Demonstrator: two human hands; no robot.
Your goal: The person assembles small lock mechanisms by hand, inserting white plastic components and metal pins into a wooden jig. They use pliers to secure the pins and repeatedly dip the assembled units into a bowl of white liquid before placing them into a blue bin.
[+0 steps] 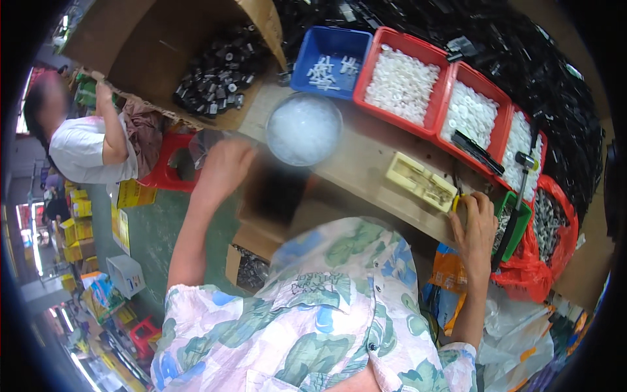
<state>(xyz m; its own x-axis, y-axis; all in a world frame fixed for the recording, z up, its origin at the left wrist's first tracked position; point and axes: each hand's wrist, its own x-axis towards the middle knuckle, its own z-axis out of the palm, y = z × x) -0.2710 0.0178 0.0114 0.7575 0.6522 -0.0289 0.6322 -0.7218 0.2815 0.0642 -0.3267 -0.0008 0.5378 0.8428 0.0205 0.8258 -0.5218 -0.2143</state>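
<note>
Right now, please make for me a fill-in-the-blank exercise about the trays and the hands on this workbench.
1. The tray holding only a few white parts is ____ in colour.
2. The right hand rests beside a green ____ of small metal parts.
3. The round bowl near the left hand holds ____ material.
4. The large cardboard box holds ____ parts.

Missing words: blue; tray; white; black
</note>
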